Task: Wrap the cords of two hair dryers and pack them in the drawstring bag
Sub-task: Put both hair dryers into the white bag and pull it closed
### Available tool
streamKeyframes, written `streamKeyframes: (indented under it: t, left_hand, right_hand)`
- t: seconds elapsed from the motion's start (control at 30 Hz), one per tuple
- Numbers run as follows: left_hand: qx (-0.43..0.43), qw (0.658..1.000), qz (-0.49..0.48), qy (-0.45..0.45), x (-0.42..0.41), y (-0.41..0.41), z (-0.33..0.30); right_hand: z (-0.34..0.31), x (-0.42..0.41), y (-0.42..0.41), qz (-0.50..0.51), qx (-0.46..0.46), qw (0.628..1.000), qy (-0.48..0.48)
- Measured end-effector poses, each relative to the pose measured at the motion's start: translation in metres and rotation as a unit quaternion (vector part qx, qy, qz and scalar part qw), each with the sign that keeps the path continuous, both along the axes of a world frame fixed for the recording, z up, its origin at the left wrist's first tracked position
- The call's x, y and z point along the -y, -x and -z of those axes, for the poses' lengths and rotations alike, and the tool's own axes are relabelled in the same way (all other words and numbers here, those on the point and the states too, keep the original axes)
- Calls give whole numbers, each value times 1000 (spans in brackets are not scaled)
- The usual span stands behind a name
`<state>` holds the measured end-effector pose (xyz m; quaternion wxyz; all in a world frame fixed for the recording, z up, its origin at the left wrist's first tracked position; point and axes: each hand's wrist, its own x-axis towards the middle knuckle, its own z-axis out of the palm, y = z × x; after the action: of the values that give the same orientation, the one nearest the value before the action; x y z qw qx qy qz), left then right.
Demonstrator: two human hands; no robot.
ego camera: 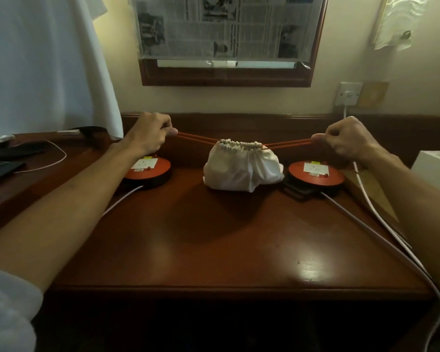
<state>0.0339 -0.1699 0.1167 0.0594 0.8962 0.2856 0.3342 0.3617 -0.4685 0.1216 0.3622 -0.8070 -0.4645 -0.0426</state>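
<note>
- The drawstring bag (241, 166) is white cloth, bulging and full, its mouth gathered into tight ruffles at the top; its contents are hidden.
- The bag sits on the dark wooden table (214, 245), toward the back edge near the wall, about midway between the two hands.
- Two pairs of orange drawstrings (197, 138) run out of the bag's mouth, one pair to each side, stretched taut and rising slightly away from the bag.
- The left hand (147, 135), left of the bag and just above its mouth, has its fingers curled and pinches the left pair of strings.
- The right hand (346, 139), right of the bag, is likewise curled and pinches the right pair.
- An orange round disc (150, 170) with a white label lies left of the bag, partly under the left wrist; a second orange disc (316, 174) lies just right of the bag, nearly touching its cloth.
- White cables (381, 240) trail from the discs toward the table's front edge.
- Behind the bag, on the wall, hangs a wooden frame (226, 77) covered with newspaper; a wall socket (348, 94) sits to the bag's upper right.
</note>
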Motion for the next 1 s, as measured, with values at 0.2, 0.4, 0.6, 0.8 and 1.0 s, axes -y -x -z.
streamKeyframes:
  t: [0.2, 0.4, 0.6, 0.8, 1.0]
  left_hand:
    - [-32, 999, -18, -34, -17, 15, -10]
    - [-29, 998, -31, -41, -15, 32, 2]
    - [12, 998, -57, -3, -13, 40, 11]
    - [18, 997, -66, 36, -10, 43, 29]
    - [-63, 992, -56, 91, 1, 62, 16]
  right_hand:
    - [-8, 14, -14, 6, 50, 999, -6]
    - [12, 19, -17, 12, 54, 998, 15]
    - [23, 19, -17, 23, 60, 998, 18]
    - [28, 27, -17, 26, 27, 999, 21]
    - [15, 55, -5, 7, -21, 996, 89]
